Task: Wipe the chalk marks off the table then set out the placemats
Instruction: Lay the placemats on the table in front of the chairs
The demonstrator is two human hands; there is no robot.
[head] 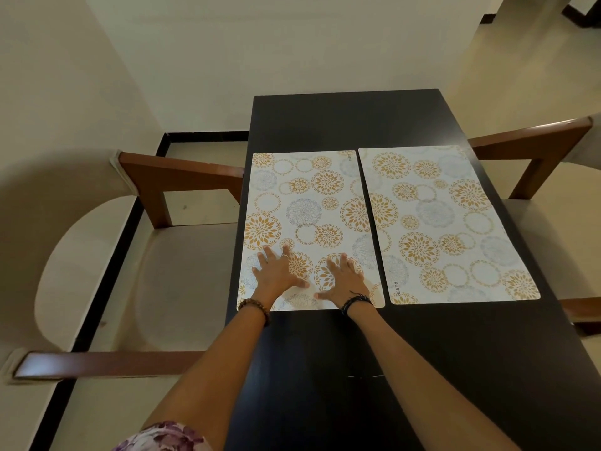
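Note:
Two white placemats with gold and blue flower circles lie side by side on the dark table (357, 125). The left placemat (305, 203) reaches the table's left edge. The right placemat (445, 222) lies beside it with a narrow gap between them. My left hand (276, 271) and my right hand (344, 278) both press flat, fingers spread, on the near end of the left placemat. Neither hand holds anything. A faint short chalk line (364, 375) shows on the near part of the table. No cloth is in view.
A cushioned wooden armchair (136, 271) stands close against the table's left side. Another armchair (536, 148) stands on the right. A cream wall (260, 60) rises behind the table's far end, with tiled floor (520, 60) at the right.

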